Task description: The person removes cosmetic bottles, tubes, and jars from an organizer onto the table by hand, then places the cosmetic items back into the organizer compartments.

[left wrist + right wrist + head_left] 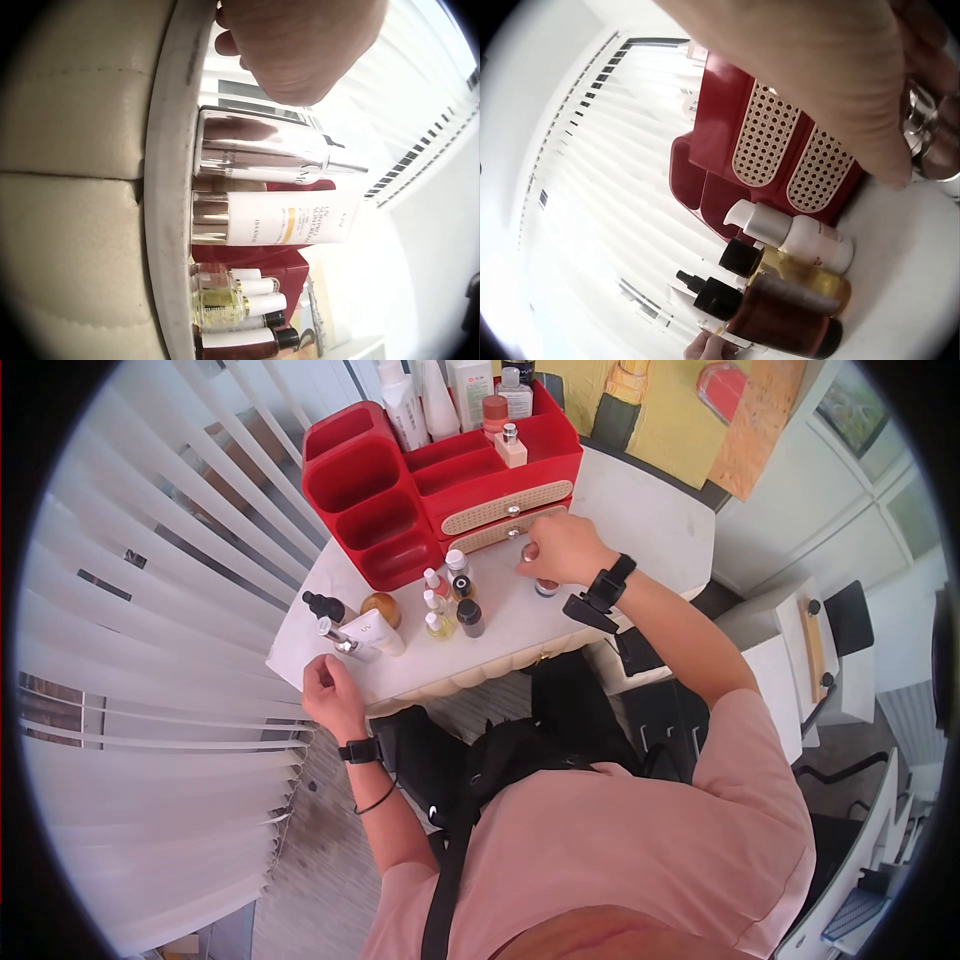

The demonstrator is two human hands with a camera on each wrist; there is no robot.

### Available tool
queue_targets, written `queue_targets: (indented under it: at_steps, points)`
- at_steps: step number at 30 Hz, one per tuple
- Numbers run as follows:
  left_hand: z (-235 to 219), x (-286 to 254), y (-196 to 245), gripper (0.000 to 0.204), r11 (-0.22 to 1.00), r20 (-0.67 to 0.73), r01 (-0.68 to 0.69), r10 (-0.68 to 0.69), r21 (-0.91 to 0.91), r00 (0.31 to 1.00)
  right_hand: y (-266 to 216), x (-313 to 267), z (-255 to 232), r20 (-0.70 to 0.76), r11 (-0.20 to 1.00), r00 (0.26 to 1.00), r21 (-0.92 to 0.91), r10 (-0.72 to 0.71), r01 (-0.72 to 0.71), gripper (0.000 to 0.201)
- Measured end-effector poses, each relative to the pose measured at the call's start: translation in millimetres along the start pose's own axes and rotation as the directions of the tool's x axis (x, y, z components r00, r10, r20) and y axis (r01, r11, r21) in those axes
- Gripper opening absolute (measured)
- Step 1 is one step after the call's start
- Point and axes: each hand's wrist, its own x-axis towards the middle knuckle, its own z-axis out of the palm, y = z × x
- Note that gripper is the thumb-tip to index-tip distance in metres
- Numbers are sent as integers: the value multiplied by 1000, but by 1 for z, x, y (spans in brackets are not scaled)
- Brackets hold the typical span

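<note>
My right hand (pixel 572 550) is over the table in front of the red organizer's lower drawer. Its fingers grip a small bottle with a shiny silver part (pixel 919 112), mostly hidden by the hand. My left hand (pixel 335 695) rests at the table's near left edge, fingers loosely curled and holding nothing. Beside it stand a silver pump bottle (pixel 255 146) and a white sunscreen tube (pixel 289 217). Several small bottles cluster between the two hands, among them a dark-capped brown bottle (pixel 470 618) and a yellow bottle with a white cap (pixel 438 624).
The red organizer (pixel 430 510) stands at the back of the white table (pixel 650 520), with bottles in its top and two woven-front drawers. A black-topped bottle (pixel 322 606) and a round amber item (pixel 382 608) stand at the left, near the white blinds (pixel 150 660).
</note>
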Motion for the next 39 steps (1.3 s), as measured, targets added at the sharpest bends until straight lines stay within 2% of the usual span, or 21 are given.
queue_targets:
  at_steps: [1,3,4,7,9,11,12,14,15,17,18,20,22,24,26,28,38,39]
  points:
    - [0,0,0,19,1000,-4,0,0,-2,1000,1,3,0,-3,1000,1000,-2,-3,3,32]
    - [-1,0,1,19,1000,4,-3,3,-2,1000,0,7,-4,165,998,984,7,65,-67,28]
    - [-2,-1,2,19,1000,1,-4,4,-4,1000,1,6,-8,162,998,985,5,63,-65,28]
    - [-2,1,3,18,999,2,20,-20,-36,1000,7,1,-37,92,995,995,81,46,-53,30]
    - [-1,-1,0,18,1000,-6,-4,3,-24,1000,9,-10,-78,-21,965,999,262,41,-34,31]
    - [-1,-1,0,18,999,-4,8,-8,-34,1000,15,-17,-118,-135,934,989,358,60,-7,33]
    - [0,-1,0,19,999,0,11,-11,-41,1000,17,-17,-135,-135,936,989,352,60,-8,33]
    - [1,-1,-1,19,999,1,12,-12,-32,1000,22,-11,-160,-257,897,963,441,82,41,35]
    - [0,-1,-1,19,1000,-1,11,-11,-17,1000,24,-3,-167,-262,897,962,439,80,45,35]
    - [0,-1,-2,19,1000,-2,6,-6,-9,1000,29,18,-176,-358,946,930,262,-88,191,35]
    - [0,0,-3,20,1000,0,3,-3,0,1000,32,30,-176,-363,945,927,264,-90,195,35]
    - [0,-1,-5,20,1000,-1,-2,2,-6,1000,40,59,-162,-222,966,971,218,-89,139,35]
    - [0,0,-5,20,1000,-4,-6,6,-12,1000,44,78,-148,-212,959,971,234,-112,162,34]
    - [1,0,-5,20,1000,-2,-3,3,-18,1000,38,87,-144,-86,992,990,43,-111,115,33]
    - [0,0,-4,19,1000,-6,-4,4,-13,1000,35,90,-141,-77,994,992,20,-102,103,31]
    - [1,0,0,19,1000,-2,-8,8,-9,1000,38,96,-135,-30,983,986,-87,-165,162,27]
    - [1,1,0,16,1000,-1,-28,28,10,1000,45,102,-119,-61,972,983,-171,-176,163,22]
    - [1,0,1,16,1000,-1,-21,21,12,1000,47,100,-116,-111,963,969,-182,-222,200,23]
